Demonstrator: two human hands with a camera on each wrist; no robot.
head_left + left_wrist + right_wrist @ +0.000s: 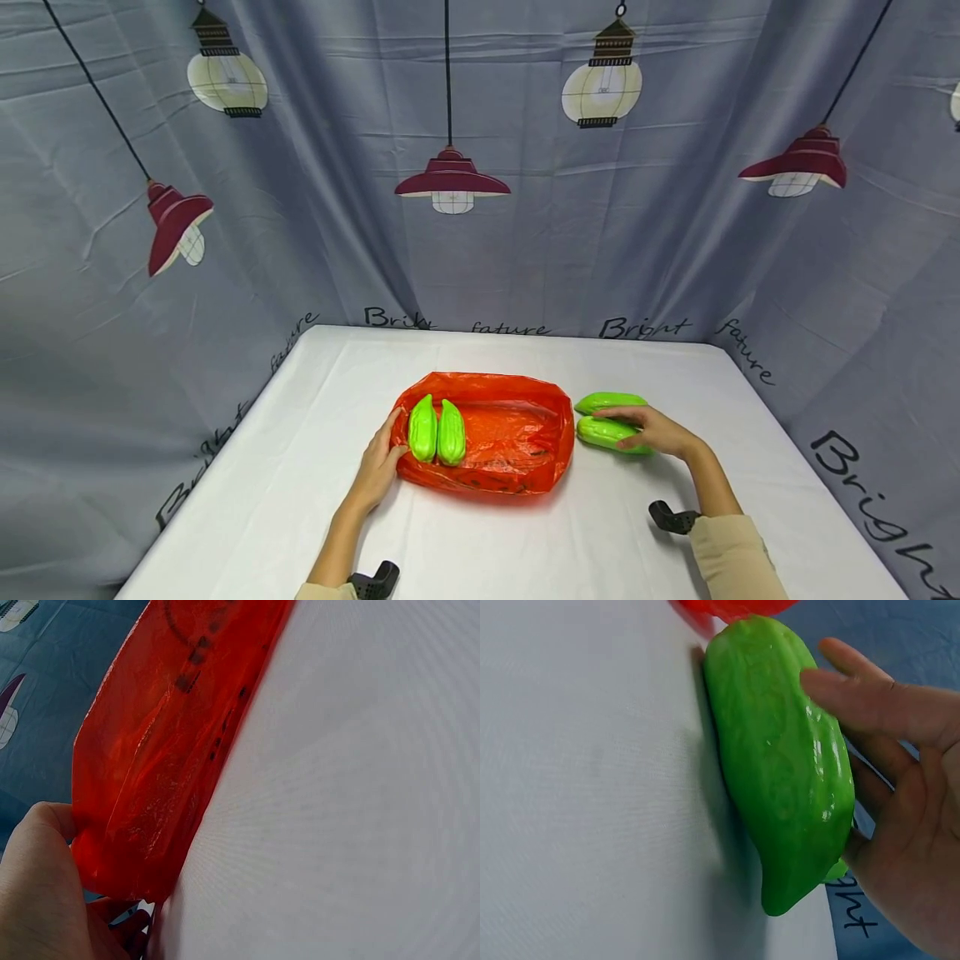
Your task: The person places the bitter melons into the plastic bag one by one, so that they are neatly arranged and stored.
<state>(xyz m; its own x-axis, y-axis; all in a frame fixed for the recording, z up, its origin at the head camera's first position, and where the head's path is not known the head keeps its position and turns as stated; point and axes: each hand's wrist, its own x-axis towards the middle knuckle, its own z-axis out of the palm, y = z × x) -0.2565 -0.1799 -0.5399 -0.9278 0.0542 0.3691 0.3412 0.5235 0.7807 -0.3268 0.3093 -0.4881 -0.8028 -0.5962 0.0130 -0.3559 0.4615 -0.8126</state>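
A red plastic bag [495, 429], its mouth spread wide, lies on the white table. Inside its left end are two bright green, ridged bitter gourds, the left one [423, 429] beside the right one [452, 433]. My left hand [377, 467] holds the bag's left edge, thumb toward the near side; its other fingers are partly hidden in the left wrist view. To the right of the bag lie two more gourds, a far one [611, 402] and a near one [780, 757]. Over the near gourd is my right hand [651, 429], fingers loosely extended, the thumb across its side.
White cloth covers the table [247, 500]. A grey curtain [525, 250] printed with lamps and lettering surrounds its back and sides. Each wrist carries a black device, one on the left [377, 581] and one on the right [672, 517].
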